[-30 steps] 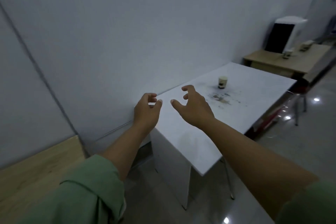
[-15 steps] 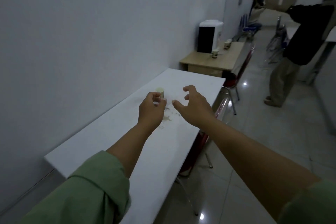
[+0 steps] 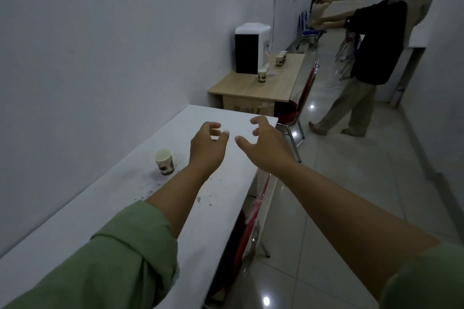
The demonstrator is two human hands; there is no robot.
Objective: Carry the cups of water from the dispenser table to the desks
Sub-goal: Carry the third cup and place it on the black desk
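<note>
Both hands empty, reaching ahead between deliveries.

Head view: the left hand [image 3: 207, 149] and the right hand [image 3: 267, 144] are held out over the far end of the white table [image 3: 120, 208], fingers loosely curled and spread, gripping nothing. One paper cup [image 3: 164, 165] stands upright on this table near the wall, apart from the left hand, amid dark specks, so it reads as already delivered. Beyond, the wooden dispenser table [image 3: 273, 85] carries the water dispenser [image 3: 251, 49], a single cup [image 3: 262, 75] in front of it and a cluster of cups [image 3: 281, 57] farther back; these are likely the ones left to fetch. The hands probably stay free for the next pickup. Another person [image 3: 371, 57] stands in the aisle, which could narrow the route.
</note>
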